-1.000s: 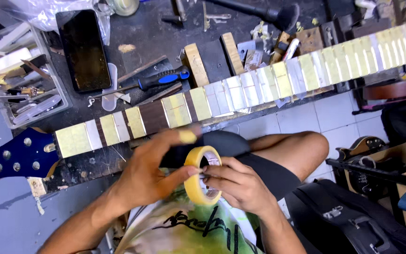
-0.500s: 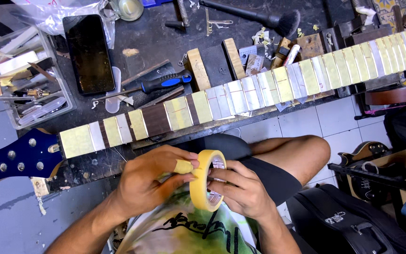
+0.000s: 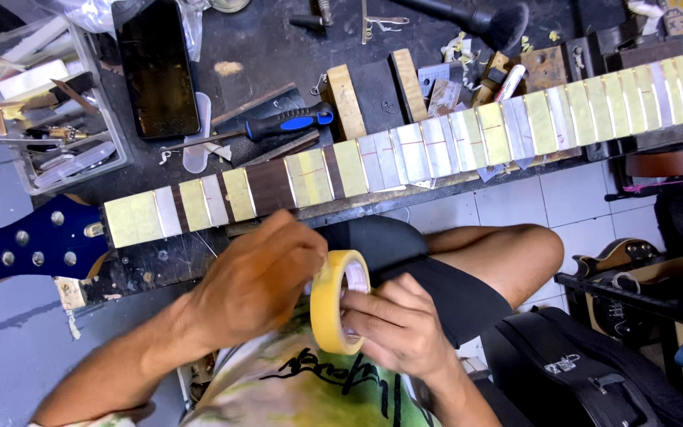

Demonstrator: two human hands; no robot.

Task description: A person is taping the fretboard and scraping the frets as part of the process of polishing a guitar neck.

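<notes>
A yellow roll of masking tape is held upright in front of my chest. My right hand grips the roll from the right with fingers through its core. My left hand pinches the roll's top left edge. Just beyond my hands a guitar neck lies across the dark workbench, its fretboard covered with yellow and white tape strips, leaving one dark bare fret space. The blue headstock with tuner holes is at the left end.
A black phone, a blue-handled screwdriver, wooden blocks and a black brush lie on the bench. A clear tool box stands left. A black case and another guitar lie on the tiled floor, right.
My left hand has come down from the roll's top and now pinches its edge. The roll has stayed in front of my chest.
</notes>
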